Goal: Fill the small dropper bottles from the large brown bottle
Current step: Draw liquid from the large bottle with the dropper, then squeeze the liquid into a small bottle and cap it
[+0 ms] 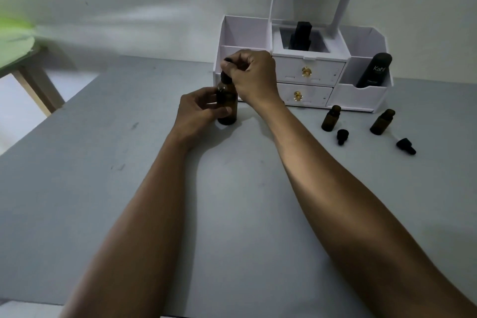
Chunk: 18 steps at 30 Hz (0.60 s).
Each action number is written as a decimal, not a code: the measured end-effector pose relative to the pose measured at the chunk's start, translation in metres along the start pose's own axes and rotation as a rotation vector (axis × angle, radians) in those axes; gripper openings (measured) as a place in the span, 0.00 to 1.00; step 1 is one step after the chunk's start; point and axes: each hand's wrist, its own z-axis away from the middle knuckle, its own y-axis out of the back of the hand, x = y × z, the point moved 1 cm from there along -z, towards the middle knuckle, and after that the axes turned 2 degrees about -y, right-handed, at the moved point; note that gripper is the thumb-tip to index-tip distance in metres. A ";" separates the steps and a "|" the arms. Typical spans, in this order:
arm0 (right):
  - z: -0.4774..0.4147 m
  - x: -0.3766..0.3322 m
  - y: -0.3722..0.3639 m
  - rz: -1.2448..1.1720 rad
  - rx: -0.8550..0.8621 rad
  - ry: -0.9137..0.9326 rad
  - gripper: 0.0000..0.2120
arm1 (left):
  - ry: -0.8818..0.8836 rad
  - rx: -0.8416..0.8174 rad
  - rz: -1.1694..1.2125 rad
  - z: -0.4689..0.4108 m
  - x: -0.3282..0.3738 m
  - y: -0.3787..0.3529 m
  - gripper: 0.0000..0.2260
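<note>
The large brown bottle [228,108] stands upright on the grey table [232,201], near its far edge. My left hand [197,111] wraps around the bottle's body from the left. My right hand [254,74] is closed from above on the bottle's black dropper cap [225,77]. To the right stand two small brown dropper bottles [331,118] [382,122], both uncapped. Their black dropper caps [342,136] [405,146] lie on the table in front of them.
A white desk organiser [307,77] with two drawers stands against the wall behind the bottles. A black "Kahf" bottle [374,69] leans in its right bin, and a dark bottle [300,36] stands in its middle compartment. A green stool [18,41] is at the far left.
</note>
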 end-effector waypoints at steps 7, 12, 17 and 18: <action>0.002 0.001 -0.002 -0.055 0.030 -0.012 0.05 | -0.005 -0.007 0.014 0.002 0.001 0.001 0.22; -0.001 -0.012 0.004 -0.102 0.085 0.062 0.09 | 0.001 -0.008 0.015 0.003 0.001 0.000 0.24; -0.009 -0.030 0.015 -0.154 0.160 0.143 0.07 | -0.180 0.179 -0.053 0.007 0.009 -0.009 0.29; -0.011 -0.034 0.019 -0.179 0.179 0.158 0.07 | -0.274 0.297 -0.089 0.009 0.014 -0.012 0.28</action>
